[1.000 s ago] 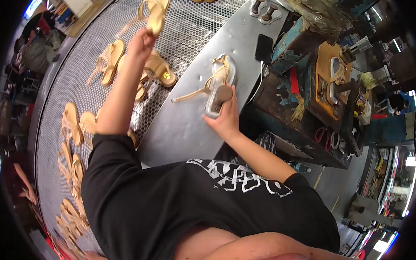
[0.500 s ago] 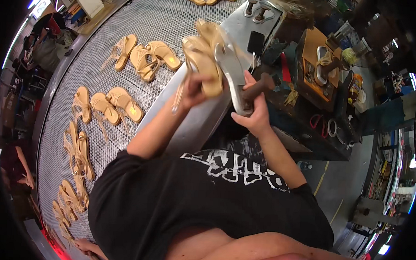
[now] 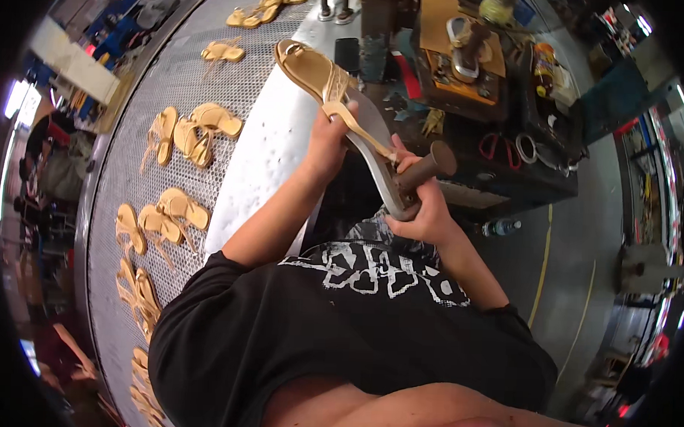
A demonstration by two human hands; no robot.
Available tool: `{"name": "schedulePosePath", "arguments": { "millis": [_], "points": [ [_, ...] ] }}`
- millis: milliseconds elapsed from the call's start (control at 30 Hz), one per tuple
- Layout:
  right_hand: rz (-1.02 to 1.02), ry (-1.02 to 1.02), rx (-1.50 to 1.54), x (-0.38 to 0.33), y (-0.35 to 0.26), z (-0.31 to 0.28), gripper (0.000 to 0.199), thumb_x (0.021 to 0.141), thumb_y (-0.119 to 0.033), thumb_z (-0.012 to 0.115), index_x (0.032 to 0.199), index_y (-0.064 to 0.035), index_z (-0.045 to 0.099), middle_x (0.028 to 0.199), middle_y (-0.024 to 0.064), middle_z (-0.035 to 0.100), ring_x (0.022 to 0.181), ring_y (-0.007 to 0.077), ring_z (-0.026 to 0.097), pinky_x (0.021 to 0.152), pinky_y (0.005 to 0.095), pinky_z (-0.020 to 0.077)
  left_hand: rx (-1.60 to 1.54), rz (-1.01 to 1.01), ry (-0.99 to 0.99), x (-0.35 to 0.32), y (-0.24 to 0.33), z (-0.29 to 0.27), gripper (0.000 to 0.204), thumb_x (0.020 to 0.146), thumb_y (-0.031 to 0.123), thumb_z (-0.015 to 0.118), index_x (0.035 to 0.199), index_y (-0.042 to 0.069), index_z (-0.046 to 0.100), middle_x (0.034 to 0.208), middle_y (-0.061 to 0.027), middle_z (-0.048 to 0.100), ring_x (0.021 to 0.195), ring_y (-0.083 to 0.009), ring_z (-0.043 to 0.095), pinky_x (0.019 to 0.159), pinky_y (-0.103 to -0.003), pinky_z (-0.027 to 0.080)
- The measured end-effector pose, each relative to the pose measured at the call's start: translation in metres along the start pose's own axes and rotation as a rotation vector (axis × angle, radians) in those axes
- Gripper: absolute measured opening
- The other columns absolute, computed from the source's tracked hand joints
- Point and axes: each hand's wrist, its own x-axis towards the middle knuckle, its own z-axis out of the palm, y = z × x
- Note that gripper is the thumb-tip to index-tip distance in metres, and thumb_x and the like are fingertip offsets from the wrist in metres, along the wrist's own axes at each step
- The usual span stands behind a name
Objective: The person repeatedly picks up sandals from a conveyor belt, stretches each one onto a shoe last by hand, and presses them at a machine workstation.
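My left hand point(image 3: 331, 141) is closed round a tan sandal point(image 3: 309, 71) with a woven strap, gripping it at the middle. The sandal's toe points to the far left, and its ankle strap point(image 3: 353, 123) stretches back toward my right hand point(image 3: 426, 209). That hand is closed on a grey metal shoe-shaped form point(image 3: 375, 166) with a rusty brown cylindrical post point(image 3: 426, 167). The sandal lies along the far end of the form and covers part of it. How far it is seated on the form is hidden.
Several tan sandals point(image 3: 198, 133) lie along the mesh-topped table point(image 3: 234, 67) at left. A white metal surface point(image 3: 258, 128) runs beside it. Beyond my right hand are a dark bench with scissors point(image 3: 499, 150), a roll of tape point(image 3: 526, 148) and another form point(image 3: 466, 48). A phone point(image 3: 347, 54) lies farther away.
My left hand has brought the sandal against the metal form, whose far end was bare before. The form tilts a little differently in my right hand. The whole view has shifted.
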Motion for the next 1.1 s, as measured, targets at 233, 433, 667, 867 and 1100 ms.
{"name": "schedulePosePath", "arguments": {
  "millis": [233, 433, 667, 867, 1100],
  "points": [
    [-0.073, -0.053, 0.176, -0.027, -0.017, -0.033, 0.054, 0.058, -0.002, 0.065, 0.105, -0.0063, 0.039, 0.139, 0.0182, 0.039, 0.142, 0.0356, 0.019, 0.114, 0.0485, 0.0042, -0.077, -0.155, -0.054, 0.029, 0.004, -0.007, 0.049, 0.092, 0.05, 0.052, 0.111, 0.005, 0.053, 0.096, -0.0106, 0.062, 0.09, -0.0226, 0.063, 0.075, -0.037, 0.053],
    [-0.036, 0.168, 0.053, -0.02, -0.003, -0.032, 0.058, 0.06, -0.003, 0.07, 0.108, -0.0068, 0.038, 0.139, 0.016, 0.041, 0.134, 0.0291, 0.03, 0.11, 0.0437, 0.0211, 0.135, -0.047, -0.295, -0.039, -0.047, 0.063, 0.048, 0.091, 0.018, 0.063, 0.13, 0.004, 0.039, 0.116, -0.0065, 0.054, 0.108, -0.0137, 0.053, 0.093, -0.029, 0.045],
    [-0.04, 0.428, -0.211, -0.042, -0.004, -0.037, 0.058, 0.064, -0.003, 0.074, 0.11, -0.0062, 0.038, 0.135, 0.0168, 0.045, 0.122, 0.0274, 0.045, 0.102, 0.0397, 0.0357, 0.178, -0.183, -0.454, -0.017, -0.047, 0.082, 0.043, 0.097, 0.02, 0.056, 0.131, 0.004, 0.036, 0.122, -0.0074, 0.051, 0.111, -0.0156, 0.053, 0.095, -0.031, 0.044],
    [-0.03, 0.759, 0.131, -0.053, 0.007, -0.045, 0.077, 0.062, -0.006, 0.073, 0.13, -0.0032, 0.036, 0.124, 0.0114, 0.047, 0.115, 0.0215, 0.049, 0.098, 0.034, 0.0404, 0.277, -0.35, -1.003, -0.02, -0.037, 0.119, 0.086, 0.092, 0.027, 0.063, 0.152, 0.007, 0.005, 0.149, -0.0101, 0.025, 0.137, -0.0189, 0.025, 0.111, -0.036, 0.025],
    [-0.087, 0.846, -0.25, -0.055, -0.004, -0.08, 0.075, 0.069, 0.003, 0.07, 0.135, -0.0002, 0.033, 0.127, 0.0112, 0.046, 0.108, 0.0176, 0.052, 0.092, 0.0298, 0.0457, 1.385, 0.603, -0.113, 0.181, -0.078, 0.144, 0.096, 0.056, 0.039, 0.087, 0.13, 0.001, 0.041, 0.124, -0.0236, 0.049, 0.12, -0.0413, 0.042, 0.103, -0.046, 0.036]
  ]
}}
